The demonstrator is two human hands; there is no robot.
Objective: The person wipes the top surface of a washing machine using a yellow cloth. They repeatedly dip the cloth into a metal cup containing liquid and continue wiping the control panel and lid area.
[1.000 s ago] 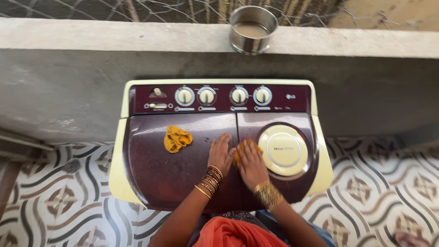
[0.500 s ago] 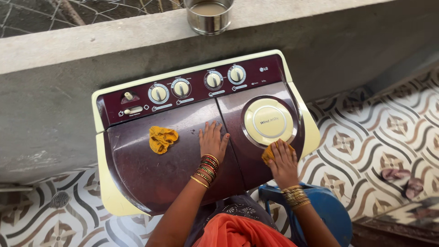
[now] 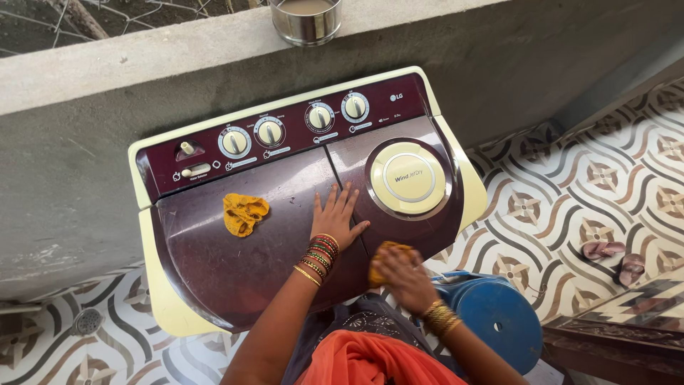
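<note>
A maroon and cream twin-tub washing machine [image 3: 235, 264] stands against a concrete wall. My left hand [image 3: 335, 217] lies flat, fingers spread, on the lid near the seam between its two lids. My right hand [image 3: 402, 274] presses a yellow cloth [image 3: 385, 255] against the front edge of the right lid, just below the round cream cap [image 3: 407, 178]. A second crumpled yellow cloth [image 3: 242, 212] lies loose on the left lid. Several dials [image 3: 269, 132] run along the back panel.
A steel pot [image 3: 305, 20] with brownish liquid sits on the concrete ledge [image 3: 142, 60] behind the machine. A blue stool [image 3: 495, 324] stands at the front right. A pair of sandals [image 3: 613, 257] lies on the patterned tile floor, and a floor drain [image 3: 87, 321] is at left.
My right hand has slid the yellow cloth from the right lid's right side leftward along its front edge. The left hand stays flat. The view has shifted slightly.
</note>
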